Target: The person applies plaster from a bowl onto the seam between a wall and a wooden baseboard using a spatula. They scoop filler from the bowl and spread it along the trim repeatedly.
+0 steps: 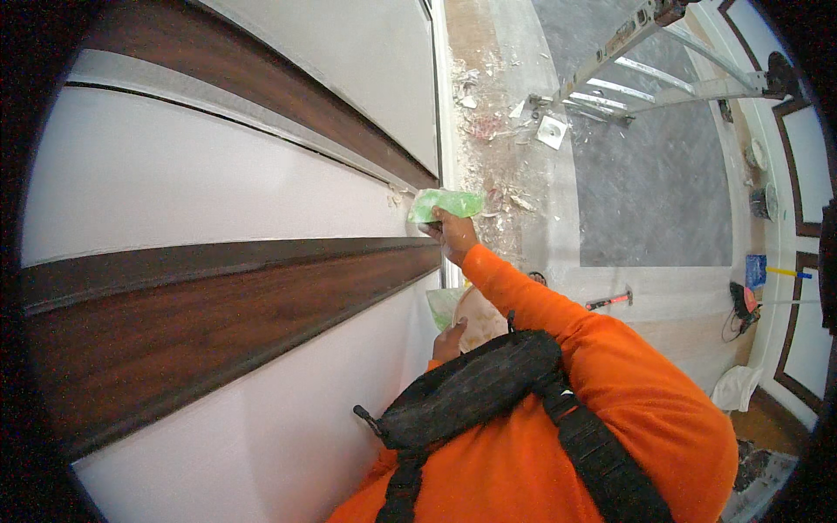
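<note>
My right hand (449, 231) is closed on a pale green, plaster-smeared spreader (445, 204), held against the wall panel (235, 174) beside its narrow grey strip (227, 113). Off-white filler marks the wall just left of the spreader. Lower down, my left hand (449, 340) grips a beige container (479, 309), partly hidden behind my orange right sleeve and black chest bag. A second green piece (440, 305) lies against that container, by my left fingers. Dark wood-look bands run along the wall above and below the white panel.
An aluminium ladder (649, 65) stands at upper right. Debris (514, 200) and a white square plate (551, 132) lie on the covered floor. A red-handled hammer (610, 299), blue dustpan (755, 269), small bucket (763, 202) and white bag (734, 383) are to the right, near the far wall.
</note>
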Demonstrator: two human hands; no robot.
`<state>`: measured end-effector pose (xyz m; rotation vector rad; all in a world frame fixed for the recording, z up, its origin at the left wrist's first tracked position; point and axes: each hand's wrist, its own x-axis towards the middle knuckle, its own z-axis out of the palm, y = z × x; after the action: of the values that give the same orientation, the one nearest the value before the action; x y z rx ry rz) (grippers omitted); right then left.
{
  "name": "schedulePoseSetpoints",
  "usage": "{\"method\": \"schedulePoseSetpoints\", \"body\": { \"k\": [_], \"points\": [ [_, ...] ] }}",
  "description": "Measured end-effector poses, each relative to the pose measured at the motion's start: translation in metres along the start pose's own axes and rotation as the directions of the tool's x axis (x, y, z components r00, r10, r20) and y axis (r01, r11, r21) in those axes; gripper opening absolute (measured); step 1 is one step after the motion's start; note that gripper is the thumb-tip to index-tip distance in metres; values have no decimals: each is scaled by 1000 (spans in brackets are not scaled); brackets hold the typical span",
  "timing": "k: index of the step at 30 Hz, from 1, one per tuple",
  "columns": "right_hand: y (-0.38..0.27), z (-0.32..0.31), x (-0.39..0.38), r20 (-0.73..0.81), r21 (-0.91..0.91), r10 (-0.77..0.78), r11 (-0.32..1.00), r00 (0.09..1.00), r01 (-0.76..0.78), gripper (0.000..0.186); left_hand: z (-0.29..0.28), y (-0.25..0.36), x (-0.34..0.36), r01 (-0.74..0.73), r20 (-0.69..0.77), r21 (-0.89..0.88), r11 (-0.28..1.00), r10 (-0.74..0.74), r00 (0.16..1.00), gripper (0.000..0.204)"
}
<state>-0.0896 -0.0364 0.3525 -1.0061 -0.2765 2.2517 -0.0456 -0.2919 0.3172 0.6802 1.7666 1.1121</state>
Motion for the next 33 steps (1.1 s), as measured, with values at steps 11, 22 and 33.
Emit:
{"method": "schedulePoseSetpoints", "body": {
  "k": [11,22,33],
  "points": [
    [-27,48,-14,-25,155,178,973,984,-172,19,-8,-63,-2,-61,136,456,888,-2,991,53],
    [-92,107,-40,-62,392,258,895,964,-215,15,7,26,11,574,13,-218,789,-586,810,48],
    [-13,-20,8,-85,-219,226,946,970,-239,16,11,44,7,609,87,-488,625,-660,746,46]
  ]
}}
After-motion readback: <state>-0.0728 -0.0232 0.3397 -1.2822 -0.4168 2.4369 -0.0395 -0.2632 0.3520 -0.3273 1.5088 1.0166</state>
